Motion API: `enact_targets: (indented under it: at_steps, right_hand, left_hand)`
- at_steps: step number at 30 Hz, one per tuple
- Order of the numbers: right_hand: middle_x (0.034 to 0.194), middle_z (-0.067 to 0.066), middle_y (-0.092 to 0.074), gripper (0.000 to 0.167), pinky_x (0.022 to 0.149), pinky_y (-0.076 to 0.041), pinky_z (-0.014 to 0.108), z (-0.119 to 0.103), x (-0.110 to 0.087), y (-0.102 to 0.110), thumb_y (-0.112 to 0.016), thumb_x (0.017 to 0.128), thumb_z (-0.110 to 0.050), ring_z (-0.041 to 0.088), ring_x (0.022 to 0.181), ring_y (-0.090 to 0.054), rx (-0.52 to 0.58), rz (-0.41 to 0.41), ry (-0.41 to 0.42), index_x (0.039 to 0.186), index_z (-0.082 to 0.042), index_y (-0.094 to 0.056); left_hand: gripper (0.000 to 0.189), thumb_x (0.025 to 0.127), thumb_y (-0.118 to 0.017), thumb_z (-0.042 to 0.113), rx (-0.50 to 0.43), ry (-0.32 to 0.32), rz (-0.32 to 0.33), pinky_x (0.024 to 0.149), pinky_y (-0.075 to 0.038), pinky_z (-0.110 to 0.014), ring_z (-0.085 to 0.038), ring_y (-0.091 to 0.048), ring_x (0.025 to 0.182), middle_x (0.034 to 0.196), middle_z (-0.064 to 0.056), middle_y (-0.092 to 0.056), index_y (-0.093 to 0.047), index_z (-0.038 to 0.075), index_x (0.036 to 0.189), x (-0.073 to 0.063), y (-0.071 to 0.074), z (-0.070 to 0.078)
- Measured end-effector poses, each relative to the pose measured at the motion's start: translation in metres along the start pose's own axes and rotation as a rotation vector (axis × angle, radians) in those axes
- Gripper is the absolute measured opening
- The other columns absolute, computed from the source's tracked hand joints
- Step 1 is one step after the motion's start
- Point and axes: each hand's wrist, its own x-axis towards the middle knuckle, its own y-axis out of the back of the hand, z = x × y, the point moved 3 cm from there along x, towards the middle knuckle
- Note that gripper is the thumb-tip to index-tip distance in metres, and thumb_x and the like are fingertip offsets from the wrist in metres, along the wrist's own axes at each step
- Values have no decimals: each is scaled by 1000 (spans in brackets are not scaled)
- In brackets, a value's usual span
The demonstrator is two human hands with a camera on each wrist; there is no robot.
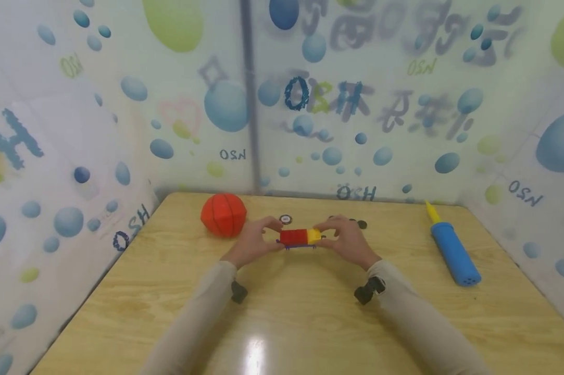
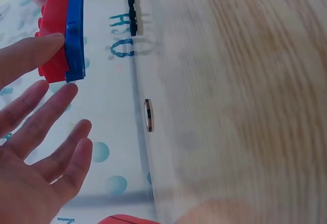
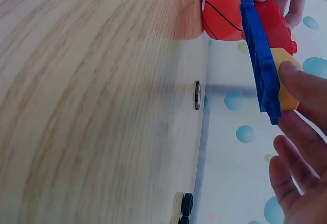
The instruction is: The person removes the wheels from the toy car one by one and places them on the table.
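Observation:
Above the table, both hands hold a toy block vehicle by its two ends. It has red blocks (image 1: 293,237), a yellow block (image 3: 284,78) and a long blue base (image 2: 75,32). My left hand (image 1: 253,242) pinches the red end, its thumb (image 2: 38,53) lying on the red side. At the yellow end, my right hand (image 1: 351,244) grips with thumb and fingers, the thumb pressing the yellow side. The lower fingers of each hand are spread loosely, away from the toy. No wheels show under the blue base.
Behind the left hand sits a red ball (image 1: 223,215) with black lines. A small round disc (image 1: 286,219) and several black round pieces (image 1: 362,224) lie near the back edge. A blue pump (image 1: 456,255) with a yellow nozzle lies on the right. Patterned walls surround the table (image 1: 305,323).

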Motion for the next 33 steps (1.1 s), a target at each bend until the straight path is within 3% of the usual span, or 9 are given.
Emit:
enact_targets:
  at_steps: [5,14,18,21,28,33]
  right_hand:
    - [111,7,-75,36,75,-51,32,3,-1,4,-81,84,-21,32,103,-63,38,-6,-5,118,-11,-74]
    - [115,12,-75,32,65,-50,28,8,0,-3,-77,86,-15,31,97,-67,54,-106,-75,117,-10,-74]
    - [115,12,-75,32,78,-57,40,11,3,-8,-75,85,-12,31,101,-69,7,-132,-86,116,-10,-73]
    - [114,13,-75,32,93,-56,50,14,4,-9,-75,84,-9,33,110,-68,-28,-145,-77,115,-8,-73]
    - [114,14,-75,32,97,-54,51,17,5,-12,-79,80,-7,32,109,-69,-69,-196,-84,112,-5,-72]
    - [112,13,-75,33,97,-54,51,18,6,-14,-82,79,-8,31,106,-69,-97,-219,-48,110,-5,-72]
  left_hand:
    - [41,81,-82,16,-42,2,-5,99,-53,-52,-29,-66,115,118,-6,-75,-68,10,120,3,-1,-4]
    - [35,82,-80,13,6,78,-14,99,-52,-46,-25,-65,116,115,-4,-75,-71,12,116,9,-14,-14]
    - [32,80,-81,8,30,93,-30,99,-52,-46,-26,-67,113,111,-6,-76,-71,10,110,13,-19,-15]
    - [30,78,-82,7,73,97,-47,100,-52,-45,-26,-68,110,109,-6,-76,-72,10,106,17,-22,-16]
    - [29,73,-83,7,214,111,-116,96,-51,-40,-24,-68,102,102,-5,-77,-71,12,99,25,-28,-13]
    - [28,72,-85,8,264,123,-137,94,-50,-38,-23,-67,99,98,-2,-77,-70,13,95,24,-30,-11]
